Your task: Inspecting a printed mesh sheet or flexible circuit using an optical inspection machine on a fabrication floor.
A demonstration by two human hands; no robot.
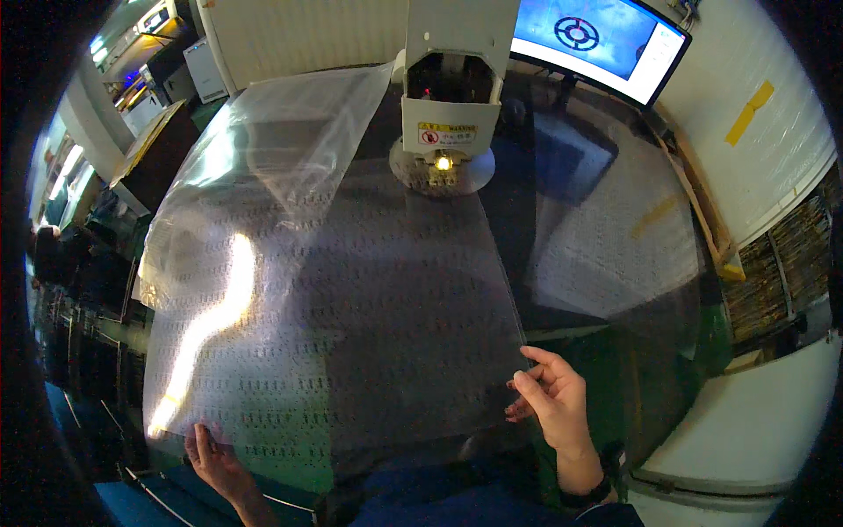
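A large clear plastic sheet (395,351) with rows of small dark marks spreads before me, and a bright glare streak runs down its left side. Its far part lies under the head of a white machine (448,114), where a small lamp glows above a round metal plate (479,173). My left hand (218,465) is closed on the sheet's near edge by the left corner, with the thumb partly hidden. At the right edge, close to the near corner, my right hand (553,400) pinches the sheet between thumb and fingers.
A monitor (597,44) at the back right displays a dark ring with a cross. Another clear sheet (606,255) lies to the right on the dark table. Crumpled clear film (299,132) covers the back left. A white cabinet (746,422) stands at the near right.
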